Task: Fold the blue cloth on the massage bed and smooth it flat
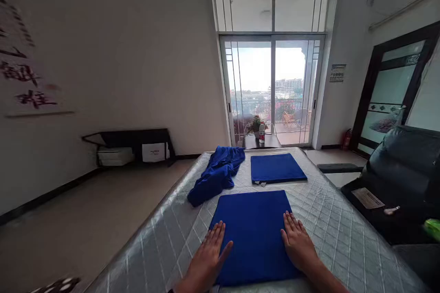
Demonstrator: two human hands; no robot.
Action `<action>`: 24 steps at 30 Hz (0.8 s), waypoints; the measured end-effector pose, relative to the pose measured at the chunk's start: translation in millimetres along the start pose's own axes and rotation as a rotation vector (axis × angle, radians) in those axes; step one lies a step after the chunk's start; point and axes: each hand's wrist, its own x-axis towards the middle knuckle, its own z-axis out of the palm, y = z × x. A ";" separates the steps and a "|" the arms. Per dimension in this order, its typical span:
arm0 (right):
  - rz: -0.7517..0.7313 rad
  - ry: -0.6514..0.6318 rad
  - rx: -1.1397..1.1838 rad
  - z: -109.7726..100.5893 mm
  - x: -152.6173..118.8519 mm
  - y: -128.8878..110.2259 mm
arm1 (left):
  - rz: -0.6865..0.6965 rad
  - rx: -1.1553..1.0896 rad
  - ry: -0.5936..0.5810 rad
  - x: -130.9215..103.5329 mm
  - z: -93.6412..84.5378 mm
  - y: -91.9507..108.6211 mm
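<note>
Resting along the left edge of the nearer blue pad (pixel 256 238), the left hand (pixel 211 254) lay with its fingers stretched out flat and its thumb spread inward over the blue fabric. The right hand (pixel 297 240) rested at the opposite edge, its fingers likewise extended and uncurled, pointing away from the person, with the thumb toward the pad. Between these 2 hands the pad lay flat and smooth on a quilted silvery mattress (pixel 330 219), close to the person

Beyond it, slightly to the right, a farther blue pad (pixel 277 168) lay flat, with small white tags (pixel 263 184) showing at its near edge. A crumpled blue cloth (pixel 218 174) lay in folds to the left of that pad, its lower end near the far left corner of the nearer pad. Past the mattress stood a small desk (pixel 250 143) carrying a potted plant (pixel 256 124) and 1 bottle (pixel 261 133), in front of a sliding glass door (pixel 249 71). On the right was a black sofa (pixel 405 165) with a paper (pixel 367 198) lying on its seat
</note>
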 end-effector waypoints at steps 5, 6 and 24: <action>-0.019 0.027 0.013 3.0 0.6 2.0 | 0.083 0.019 0.109 -20.1 4.9 -19.7; -0.021 0.032 0.008 2.3 0.3 1.8 | 0.095 0.026 0.132 -21.0 5.8 -20.8; -0.021 0.022 0.020 8.8 -56.9 2.5 | 0.111 0.057 0.122 -25.0 -3.2 -8.0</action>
